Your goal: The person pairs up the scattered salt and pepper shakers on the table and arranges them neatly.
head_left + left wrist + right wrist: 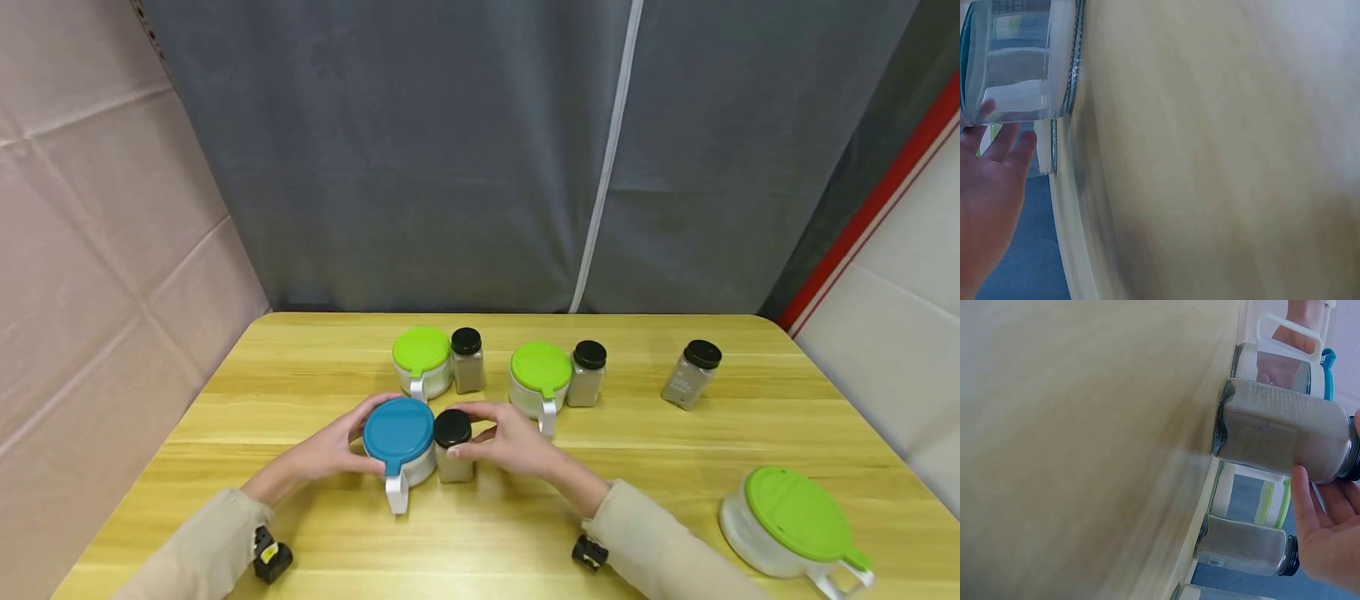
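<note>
Head view first: I count two finished pairs at the back of the table — a green-lidded jar beside a black-capped shaker, and another green-lidded jar beside its shaker. Nearer me, my left hand cups the blue-lidded jar and my right hand pinches the spice shaker just beside it, so I judge a third pair nearly set. One lone shaker and a green-lidded jar at the near right stand well apart — left to do, I reckon.

Left wrist view: relaxed fingers touch the jar's clear wall.

Right wrist view: fingertips rest against the shaker near its cap.
</note>
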Available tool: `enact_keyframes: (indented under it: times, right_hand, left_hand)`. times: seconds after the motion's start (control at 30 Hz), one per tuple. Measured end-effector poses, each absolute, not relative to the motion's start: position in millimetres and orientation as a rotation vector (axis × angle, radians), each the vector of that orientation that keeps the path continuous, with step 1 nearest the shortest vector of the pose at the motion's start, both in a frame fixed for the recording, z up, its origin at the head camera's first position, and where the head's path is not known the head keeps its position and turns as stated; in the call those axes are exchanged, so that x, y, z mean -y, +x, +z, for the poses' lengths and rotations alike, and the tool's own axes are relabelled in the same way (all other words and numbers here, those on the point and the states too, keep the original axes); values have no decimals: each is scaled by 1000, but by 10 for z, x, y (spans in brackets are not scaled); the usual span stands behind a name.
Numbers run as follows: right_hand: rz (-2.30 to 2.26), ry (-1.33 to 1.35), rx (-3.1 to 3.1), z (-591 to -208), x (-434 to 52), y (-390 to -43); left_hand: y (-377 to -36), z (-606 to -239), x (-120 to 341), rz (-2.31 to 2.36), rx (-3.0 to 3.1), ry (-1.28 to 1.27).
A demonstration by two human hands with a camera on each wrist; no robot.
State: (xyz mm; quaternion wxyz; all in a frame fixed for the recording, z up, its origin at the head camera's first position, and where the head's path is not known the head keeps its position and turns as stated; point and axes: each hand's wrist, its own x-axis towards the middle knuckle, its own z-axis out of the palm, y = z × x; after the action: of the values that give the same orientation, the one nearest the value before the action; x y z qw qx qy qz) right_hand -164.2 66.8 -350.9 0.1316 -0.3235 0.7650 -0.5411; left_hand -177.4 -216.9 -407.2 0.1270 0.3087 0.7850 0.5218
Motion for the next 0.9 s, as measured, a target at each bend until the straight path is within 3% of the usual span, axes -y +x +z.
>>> enact_keyframes:
  times: [0.67, 0.9]
  right_hand:
    - [-1574, -935, -2189, -3480, -752, -1643]
    - [-1615, -911, -2200, -3485, -923, -1662]
  left_hand:
    - [-1730, -3965, 2140, 1718, -2549, 911]
    - [-1648, -3793, 1985, 1868, -2839, 715]
